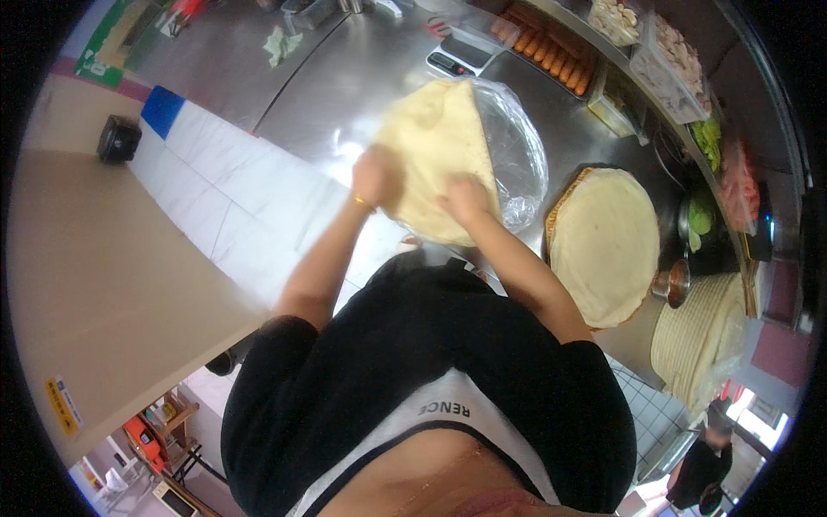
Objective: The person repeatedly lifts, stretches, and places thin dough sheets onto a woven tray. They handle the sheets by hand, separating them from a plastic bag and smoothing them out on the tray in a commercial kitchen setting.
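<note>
A large, thin, pale flatbread point(439, 142) lies folded over on clear plastic film point(517, 155) at the near edge of the steel counter. My left hand point(376, 178), blurred, is at the flatbread's left edge; whether its fingers grip the edge cannot be told. My right hand point(466, 199) rests on the lower right part of the flatbread with its fingers curled, and its grip is unclear too. To the right, a round stack of flatbreads point(606, 245) sits on a woven tray point(553, 210).
A digital scale point(462, 55) stands behind the film, beside a tray of sausages point(549, 61). Ingredient tubs point(672, 77) line the raised shelf at right. A metal cup point(672, 284) and a tall stack of flatbreads point(694, 336) are at lower right, with a person point(704, 459) beyond.
</note>
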The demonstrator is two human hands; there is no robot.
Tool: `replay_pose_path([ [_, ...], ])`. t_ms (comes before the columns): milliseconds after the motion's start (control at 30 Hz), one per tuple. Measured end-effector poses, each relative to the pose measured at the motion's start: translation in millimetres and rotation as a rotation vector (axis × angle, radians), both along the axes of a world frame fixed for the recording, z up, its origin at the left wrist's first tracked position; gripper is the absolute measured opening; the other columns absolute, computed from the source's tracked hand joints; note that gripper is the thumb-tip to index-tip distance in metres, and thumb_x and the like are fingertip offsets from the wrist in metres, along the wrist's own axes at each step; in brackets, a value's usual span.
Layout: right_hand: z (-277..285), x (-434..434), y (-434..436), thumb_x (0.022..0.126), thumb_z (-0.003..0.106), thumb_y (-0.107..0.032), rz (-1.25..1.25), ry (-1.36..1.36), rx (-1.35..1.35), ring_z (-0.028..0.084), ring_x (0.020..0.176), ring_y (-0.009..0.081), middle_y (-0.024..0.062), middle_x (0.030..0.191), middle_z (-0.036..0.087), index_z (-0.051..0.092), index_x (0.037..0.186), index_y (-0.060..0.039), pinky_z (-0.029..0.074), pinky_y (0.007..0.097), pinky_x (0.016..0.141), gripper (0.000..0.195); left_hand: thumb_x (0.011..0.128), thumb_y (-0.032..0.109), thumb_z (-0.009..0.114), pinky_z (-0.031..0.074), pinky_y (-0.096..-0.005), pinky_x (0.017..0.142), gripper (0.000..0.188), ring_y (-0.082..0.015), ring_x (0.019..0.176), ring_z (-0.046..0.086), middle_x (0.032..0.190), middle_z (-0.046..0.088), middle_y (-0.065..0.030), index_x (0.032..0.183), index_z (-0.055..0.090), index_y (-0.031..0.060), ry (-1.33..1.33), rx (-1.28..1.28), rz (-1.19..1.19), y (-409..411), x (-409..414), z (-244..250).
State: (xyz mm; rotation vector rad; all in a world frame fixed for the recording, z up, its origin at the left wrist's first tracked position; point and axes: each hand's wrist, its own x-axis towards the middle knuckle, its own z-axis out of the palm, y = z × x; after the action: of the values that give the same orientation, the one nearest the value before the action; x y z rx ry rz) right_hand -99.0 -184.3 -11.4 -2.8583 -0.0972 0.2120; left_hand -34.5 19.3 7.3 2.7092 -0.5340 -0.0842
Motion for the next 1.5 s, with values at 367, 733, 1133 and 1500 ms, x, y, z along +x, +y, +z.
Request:
replay_pose_path([
  [367, -14, -20, -132, 0.073, 0.060, -0.006, -0.866, -0.257, 0.607, 0.061, 0.077, 0.0311, 0.0162, 0.083, 0.064, 0.061, 0.089, 0.0009, 0.049, 0.0359, 0.070, 0.018, 0.069, 0.021, 0.069, 0.042, -0.0410, 0.085, 0.017, -0.0315, 0.103, 0.048, 0.109, 0.055, -0.0097, 0.078, 0.064, 0.0081, -0.141, -0.072, -0.060, -15, 22, -4],
  [733, 27, 19, -24, 0.069, 0.074, -0.020, -0.072, -0.186, 0.866, 0.049, 0.111, 0.0312, 0.0192, 0.121, 0.051, 0.047, 0.122, -0.0047, 0.039, 0.0356, 0.095, 0.062, 0.080, 0.012, 0.064, 0.045, -0.0318, 0.078, 0.011, -0.0244, 0.087, 0.058, 0.091, 0.062, -0.0101, 0.085, 0.059, 0.0032, 0.239, -0.562, -0.383, -26, 35, 31],
  [1133, 83, 17, -178, 0.086, 0.040, -0.001, -0.684, -0.343, 1.625, 0.058, 0.090, 0.0213, 0.0121, 0.099, 0.059, 0.055, 0.106, 0.0000, 0.049, 0.0346, 0.082, 0.024, 0.071, 0.029, 0.070, 0.023, -0.0422, 0.107, 0.079, -0.0423, 0.130, 0.024, 0.140, 0.025, -0.0258, 0.136, 0.030, 0.0072, 0.056, 0.005, -0.487, -56, 8, -37],
  [1500, 298, -97, -306, 0.093, 0.043, -0.015, -0.870, -0.847, 1.486, 0.057, 0.102, 0.0254, 0.0134, 0.112, 0.058, 0.053, 0.114, 0.0013, 0.047, 0.0382, 0.089, 0.028, 0.071, 0.037, 0.068, 0.024, -0.0466, 0.106, 0.069, -0.0450, 0.128, 0.024, 0.136, 0.030, -0.0266, 0.129, 0.042, 0.0093, 0.116, 0.161, -0.513, -70, -2, -6],
])
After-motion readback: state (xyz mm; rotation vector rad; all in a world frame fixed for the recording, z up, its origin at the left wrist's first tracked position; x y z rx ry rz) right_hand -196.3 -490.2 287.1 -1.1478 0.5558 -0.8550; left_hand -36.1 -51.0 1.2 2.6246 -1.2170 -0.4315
